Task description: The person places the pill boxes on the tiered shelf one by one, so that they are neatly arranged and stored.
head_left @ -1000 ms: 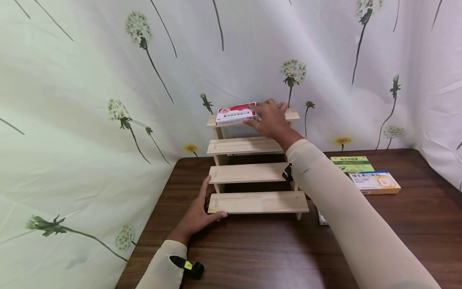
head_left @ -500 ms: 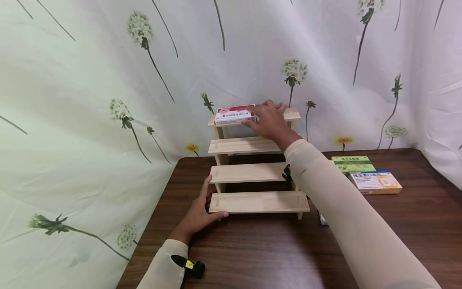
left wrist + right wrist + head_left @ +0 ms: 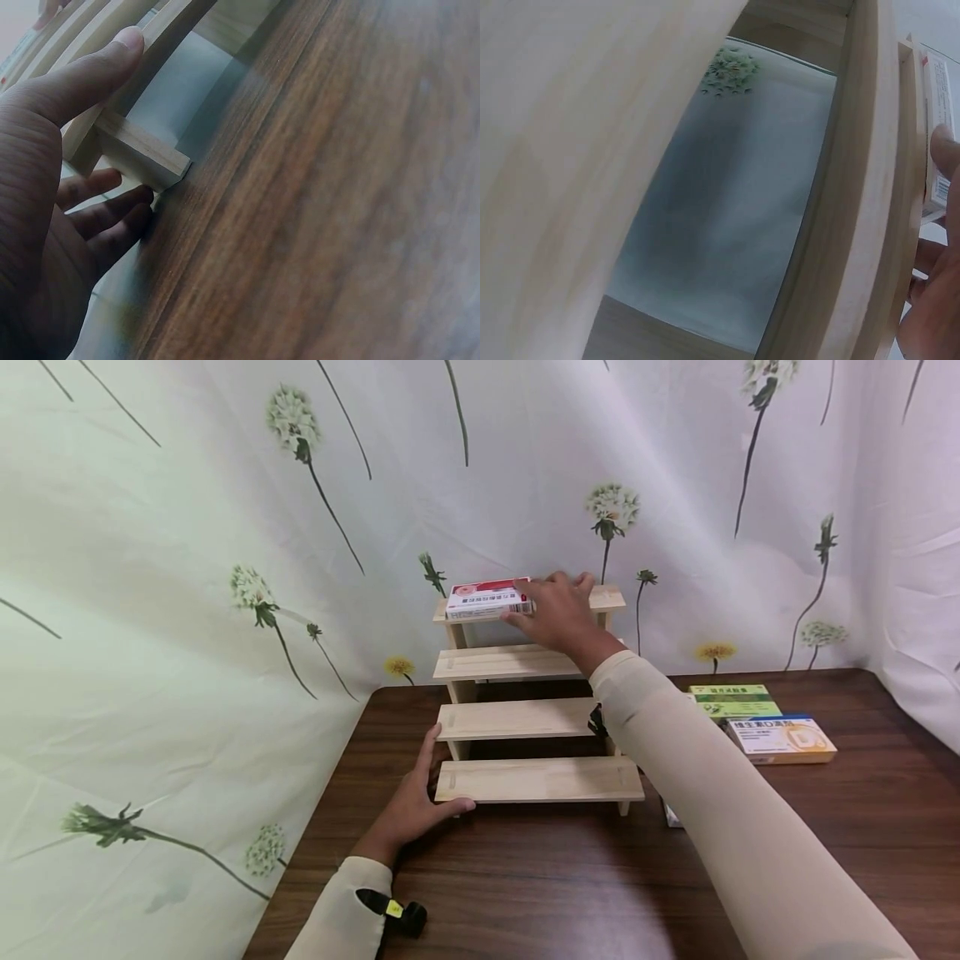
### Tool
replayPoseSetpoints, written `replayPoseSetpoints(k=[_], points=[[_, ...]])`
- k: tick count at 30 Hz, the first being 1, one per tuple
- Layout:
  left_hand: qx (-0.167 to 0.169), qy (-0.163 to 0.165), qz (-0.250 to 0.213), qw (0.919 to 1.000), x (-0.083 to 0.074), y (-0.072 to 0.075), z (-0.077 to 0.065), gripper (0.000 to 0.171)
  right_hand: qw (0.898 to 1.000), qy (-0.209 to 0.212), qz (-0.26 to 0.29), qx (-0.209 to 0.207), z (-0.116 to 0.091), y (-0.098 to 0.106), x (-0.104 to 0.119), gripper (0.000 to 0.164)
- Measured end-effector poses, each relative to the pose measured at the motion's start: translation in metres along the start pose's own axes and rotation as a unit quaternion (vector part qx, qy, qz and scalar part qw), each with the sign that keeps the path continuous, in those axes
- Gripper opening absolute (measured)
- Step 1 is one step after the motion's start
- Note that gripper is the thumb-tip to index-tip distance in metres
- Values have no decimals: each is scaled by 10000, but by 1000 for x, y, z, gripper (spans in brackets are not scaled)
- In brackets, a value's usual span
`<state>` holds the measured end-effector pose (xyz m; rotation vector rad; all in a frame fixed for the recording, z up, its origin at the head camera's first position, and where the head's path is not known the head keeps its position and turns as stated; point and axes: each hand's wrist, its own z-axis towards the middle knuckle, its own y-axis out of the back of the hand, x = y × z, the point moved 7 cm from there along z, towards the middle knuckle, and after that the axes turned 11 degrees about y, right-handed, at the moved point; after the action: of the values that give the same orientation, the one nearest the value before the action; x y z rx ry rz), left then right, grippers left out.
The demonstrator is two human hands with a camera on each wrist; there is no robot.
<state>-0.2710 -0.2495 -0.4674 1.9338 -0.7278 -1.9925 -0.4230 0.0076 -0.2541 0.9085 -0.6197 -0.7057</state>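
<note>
A white and red medicine box (image 3: pixel 489 597) lies on the left part of the top tier of a four-step wooden display rack (image 3: pixel 536 779). My right hand (image 3: pixel 558 614) pinches the box's right end, index finger on top and thumb at the front; in the right wrist view the thumb lies against the box's (image 3: pixel 939 112) face. At the rack's lower left my left hand (image 3: pixel 411 806) rests, thumb and index finger spread. In the left wrist view, its thumb lies along the bottom step, and the other fingers are bent loosely beside a rack leg (image 3: pixel 146 154).
Right of the rack, a green box (image 3: pixel 735 700) and a white and orange box (image 3: pixel 782 739) lie on the dark wooden table (image 3: pixel 540 877). Another box (image 3: pixel 671 814) is mostly hidden behind the right sleeve. A dandelion-print curtain (image 3: pixel 517 468) hangs close behind the rack.
The medicine box has shifted slightly left on the top tier and its right end sits a little lower, with the right hand following. My left hand stays at the rack.
</note>
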Motion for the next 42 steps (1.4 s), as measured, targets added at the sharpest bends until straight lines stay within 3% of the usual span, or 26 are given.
replayPoseSetpoints(k=[6,14,21,33,42], points=[[13,-7,-17,10000,-1,0,0,132,9991,-106,-411,-47,-3,1,-1,88],[5,-51,-33,10000,-1,0,0,133,9970,44,-517,-567,-14,7,-2,87],[-38,-36,58,10000,0,0,-1,133,9920,239,-419,-1164,-28,9,-4,77],[-51,-80,84,9999,0,1,-1,131,9887,164,-87,-1489,-54,20,-16,84],[-64,-68,109,9999,-1,0,-1,132,9801,274,224,-1954,-76,33,-26,93]])
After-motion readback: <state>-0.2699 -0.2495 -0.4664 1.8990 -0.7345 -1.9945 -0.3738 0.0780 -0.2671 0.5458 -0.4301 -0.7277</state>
